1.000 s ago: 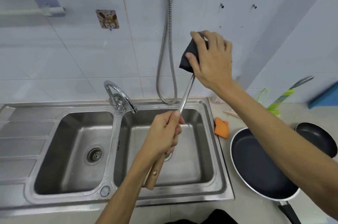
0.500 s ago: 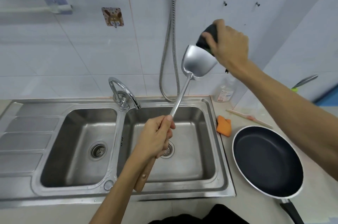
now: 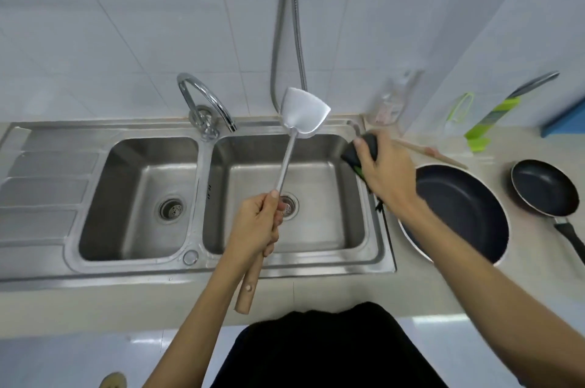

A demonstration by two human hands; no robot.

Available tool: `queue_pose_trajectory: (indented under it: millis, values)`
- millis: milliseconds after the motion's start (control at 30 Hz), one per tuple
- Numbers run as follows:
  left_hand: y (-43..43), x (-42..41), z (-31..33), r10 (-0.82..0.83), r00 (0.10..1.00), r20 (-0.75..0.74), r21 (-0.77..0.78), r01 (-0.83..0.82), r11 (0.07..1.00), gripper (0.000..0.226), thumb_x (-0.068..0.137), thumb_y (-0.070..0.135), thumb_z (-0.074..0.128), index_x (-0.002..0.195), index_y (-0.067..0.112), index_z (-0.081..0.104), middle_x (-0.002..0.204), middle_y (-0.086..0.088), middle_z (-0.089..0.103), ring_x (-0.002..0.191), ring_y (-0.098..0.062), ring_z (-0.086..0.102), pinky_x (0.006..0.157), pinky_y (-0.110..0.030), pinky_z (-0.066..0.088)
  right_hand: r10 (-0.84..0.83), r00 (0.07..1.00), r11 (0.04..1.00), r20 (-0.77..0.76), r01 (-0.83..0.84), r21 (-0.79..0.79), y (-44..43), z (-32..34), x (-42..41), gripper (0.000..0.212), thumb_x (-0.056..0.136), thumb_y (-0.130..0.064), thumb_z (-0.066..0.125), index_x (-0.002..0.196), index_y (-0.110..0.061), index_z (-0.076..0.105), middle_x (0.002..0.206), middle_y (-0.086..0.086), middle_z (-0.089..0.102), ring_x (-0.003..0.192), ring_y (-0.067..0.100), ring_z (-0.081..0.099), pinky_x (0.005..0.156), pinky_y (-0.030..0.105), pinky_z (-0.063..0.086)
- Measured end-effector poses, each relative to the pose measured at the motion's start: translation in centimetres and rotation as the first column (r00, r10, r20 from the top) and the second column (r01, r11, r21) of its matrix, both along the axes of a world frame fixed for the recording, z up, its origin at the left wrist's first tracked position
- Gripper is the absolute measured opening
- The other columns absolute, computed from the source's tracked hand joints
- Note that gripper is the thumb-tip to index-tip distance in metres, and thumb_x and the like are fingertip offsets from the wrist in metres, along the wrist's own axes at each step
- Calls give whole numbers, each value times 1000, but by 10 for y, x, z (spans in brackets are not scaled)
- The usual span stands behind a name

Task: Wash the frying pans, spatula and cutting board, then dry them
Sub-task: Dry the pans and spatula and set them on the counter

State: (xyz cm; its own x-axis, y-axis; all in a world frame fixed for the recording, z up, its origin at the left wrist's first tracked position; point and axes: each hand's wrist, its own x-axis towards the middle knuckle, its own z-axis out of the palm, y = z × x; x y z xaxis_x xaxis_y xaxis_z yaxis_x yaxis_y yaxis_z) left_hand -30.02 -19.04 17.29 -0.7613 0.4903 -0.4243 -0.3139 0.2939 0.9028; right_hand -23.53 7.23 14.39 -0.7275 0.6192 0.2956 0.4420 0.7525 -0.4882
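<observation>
Metal spatula [image 3: 286, 162] stuck up from the left hand [image 3: 256, 229], whose fingers were wrapped round its handle above the sink [image 3: 375, 229]. The right hand [image 3: 386, 175] squeezed a dark sponge [image 3: 361, 153], with the big pan [image 3: 459, 207] and the small pan [image 3: 543, 186] to its right.

Left hand [image 3: 255, 227] grips the spatula [image 3: 292, 147]; right hand [image 3: 384, 174] holds a sponge [image 3: 361, 151].

1. A steel double sink [image 3: 316, 268] is set in the beige desk [image 3: 332, 292], with its drainboard on the left.
2. A curved tap [image 3: 203, 119] stands between the basins.
3. A metal hose [image 3: 279, 39] hangs down the tiled wall.
4. A clear bottle [image 3: 391, 102] stands against the wall.
</observation>
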Motion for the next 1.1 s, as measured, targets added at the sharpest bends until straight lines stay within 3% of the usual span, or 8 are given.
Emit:
queue_pose_trajectory:
  millis: [300, 533, 667, 767, 833, 900, 1000, 1100]
  values:
    - [-25, 41, -42, 1, 990, 144, -97, 13, 995, 37, 107, 33, 45, 88, 4, 59, 56, 3, 44, 38, -11, 28, 33, -18, 26, 79, 805, 946, 588, 125, -299, -80, -148, 143, 41, 106, -49, 34, 130, -18, 45, 113, 12, 69, 98, 36, 65, 69, 39, 41]
    - [-13, 62, -44, -2, 983, 186, -87, 19, 996, 38, 108, 34, 42, 92, 4, 59, 58, 2, 43, 40, -11, 27, 33, -19, 26, 168, 863, 908, 476, 53, -416, -98, -170, 169, 62, 101, -35, 55, 154, -18, 30, 131, 13, 44, 111, 31, 55, 89, 41, 53]
    - [-7, 68, -45, -23, 986, 167, -98, 39, 994, 34, 108, 34, 41, 103, 8, 62, 58, 4, 43, 40, -10, 29, 34, -20, 28, 139, 848, 966, 511, -2, -259, -91, -160, 171, 62, 95, -35, 64, 150, -16, 41, 140, 17, 48, 123, 34, 49, 104, 46, 43]
    - [1, 70, -42, -18, 984, 175, -63, 29, 998, 31, 109, 31, 39, 107, 8, 60, 60, 3, 42, 41, -10, 29, 34, -19, 27, 122, 908, 917, 401, 53, -397, -96, -130, 169, 44, 96, -35, 64, 136, -17, 56, 134, 9, 55, 119, 25, 55, 105, 43, 46]
    - [9, 72, -39, -13, 985, 170, -23, 17, 1000, 30, 110, 29, 38, 104, 6, 57, 61, 2, 41, 41, -11, 29, 34, -20, 28, 77, 969, 805, 235, 79, -588, -105, -95, 164, 20, 96, -33, 66, 111, -19, 69, 110, 0, 67, 95, 12, 65, 89, 34, 53]
    - [23, 76, -37, -11, 988, 157, 17, 8, 1000, 29, 110, 27, 37, 102, 5, 55, 61, 1, 42, 42, -12, 32, 35, -22, 33, 63, 992, 559, 107, 54, -827, -118, -54, 158, 15, 98, -29, 65, 93, -16, 70, 87, 0, 73, 75, 14, 67, 71, 30, 54]
    - [49, 85, -35, -19, 997, 81, 8, 18, 1000, 29, 110, 24, 37, 98, 7, 56, 61, 1, 46, 50, -13, 44, 52, -28, 44, 125, 992, 104, -14, -27, -994, -138, -5, 159, 20, 102, -24, 58, 102, -5, 66, 86, 8, 73, 74, 22, 68, 61, 29, 52]
    - [78, 99, -33, -70, 997, -17, -8, 70, 998, 30, 110, 25, 37, 96, 10, 60, 63, 2, 51, 59, -6, 49, 67, -24, 43, 89, 994, -13, -56, -55, -998, -141, 7, 179, 23, 100, -20, 62, 116, -3, 61, 88, 15, 70, 80, 24, 67, 74, 35, 55]
